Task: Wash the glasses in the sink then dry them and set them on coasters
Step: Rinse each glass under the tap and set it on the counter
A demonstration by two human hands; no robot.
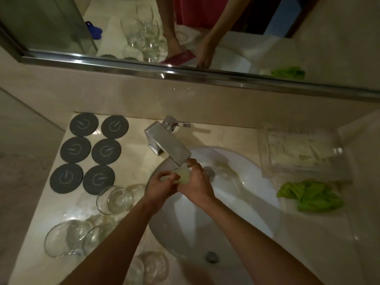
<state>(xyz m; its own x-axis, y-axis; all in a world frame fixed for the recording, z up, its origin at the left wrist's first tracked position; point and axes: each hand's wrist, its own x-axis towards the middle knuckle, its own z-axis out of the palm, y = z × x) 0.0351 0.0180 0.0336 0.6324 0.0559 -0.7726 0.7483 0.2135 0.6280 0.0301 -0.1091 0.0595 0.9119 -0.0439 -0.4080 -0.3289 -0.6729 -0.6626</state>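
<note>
Right now, in the head view, both hands meet over the white sink (236,202) just under the spout of the chrome faucet (168,145). The right hand (197,186) curls its fingers around a small glass (183,174) that looks cloudy or soapy, while the left hand (162,186) pinches at the glass's near side, fingers bent against it. The two hands touch each other around the glass, which sits directly below the spout (whether water is running is hard to tell).

At nine o'clock from the hands, six dark round coasters (90,153) lie on the counter (320,243) in two columns of three, all bare. At seven to eight o'clock, several clear glasses (114,200) stand clustered on the counter beside the basin's edge, some of them touching, with more at six o'clock near the left forearm.

At three o'clock, a green cloth (310,197) lies crumpled on the counter next to the sink rim, and beyond it, at two o'clock, sits a clear plastic tray (298,153) holding pale packets.

At twelve o'clock, a mirror (185,27) reflects the glasses and arms.
</note>
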